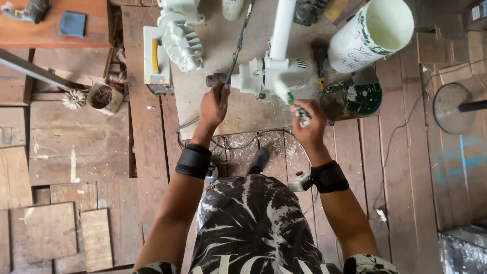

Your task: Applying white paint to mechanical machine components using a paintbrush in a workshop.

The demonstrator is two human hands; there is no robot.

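A white motor-like machine (276, 73) with a long white pole rising from it stands on a worn board (213, 56). My left hand (213, 106) grips a thin dark rod or cable (237, 45) beside the machine's grey shaft end (215, 79). My right hand (309, 124) is closed on a small tool with a green and white handle (300, 109), touching the machine's front. Both wrists wear black bands.
A large white bucket (373, 30) lies tilted at the top right, a green round disc (362, 97) below it. A white ribbed part (180, 43) sits at the top. A round grey stand base (453, 108) is right. Loose wooden boards (61, 231) lie left.
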